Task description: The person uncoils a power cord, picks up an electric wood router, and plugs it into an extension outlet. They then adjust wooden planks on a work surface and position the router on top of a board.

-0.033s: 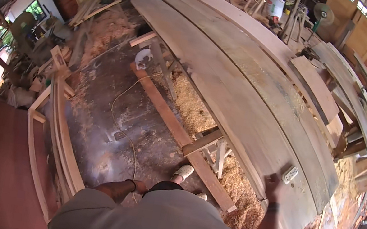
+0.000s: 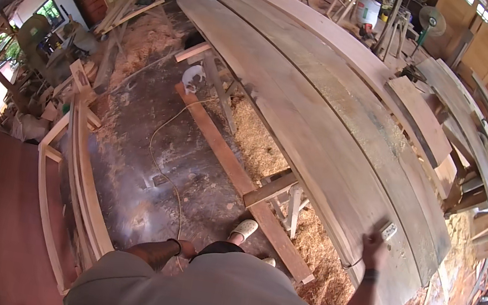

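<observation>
My right hand (image 2: 374, 252) reaches over the near end of a wide wooden plank (image 2: 300, 120). Its fingers are curled against the lower end of a white extension socket (image 2: 390, 230) and cover that end. Just left of the wrist, a thin dark line like a cord crosses the plank's edge. My left hand (image 2: 188, 249) hangs low by my body, a dark band at its wrist; its fingers are mostly hidden. A pale cord (image 2: 177, 192) runs over the floor down to that hand, and whether the hand holds it is not visible.
Sawdust and shavings (image 2: 330, 255) lie under the planks. A reddish timber (image 2: 234, 173) rests low along the trestle, a cat (image 2: 193, 76) at its far end. Curved wooden frames (image 2: 82, 184) and a red-brown panel (image 2: 15, 206) stand left; a fan (image 2: 431, 20) stands far right.
My right hand has moved slightly up and right, now covering the socket's lower end. The left hand stays in place. The view has shifted slightly.
</observation>
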